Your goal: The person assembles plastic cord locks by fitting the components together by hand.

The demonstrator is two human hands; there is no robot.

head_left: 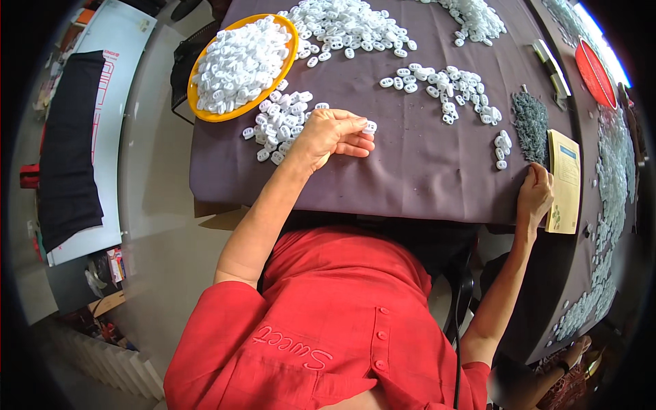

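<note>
Between the thumb and fingers of my left hand (333, 140) is a small white oval plastic piece (370, 128) with two openings in its face, held above the table's near part. My right hand (535, 193) is at the table's right, its fingers pinched together at the near end of a heap of small dark grey-green thin pieces (530, 123). Whatever those fingertips hold is too small to make out. A loose pile of white oval pieces (281, 123) lies beside and partly behind my left hand. Several more white pieces (502, 149) lie just left of the grey heap.
An orange-yellow bowl (294, 51) heaped with white pieces stands at the left edge of the brown cloth-covered table (410, 178). Larger white piles lie at the back. A tan booklet (564, 181) is beside my right hand. On the adjoining right table sit a red basket (594, 72) and clear pieces.
</note>
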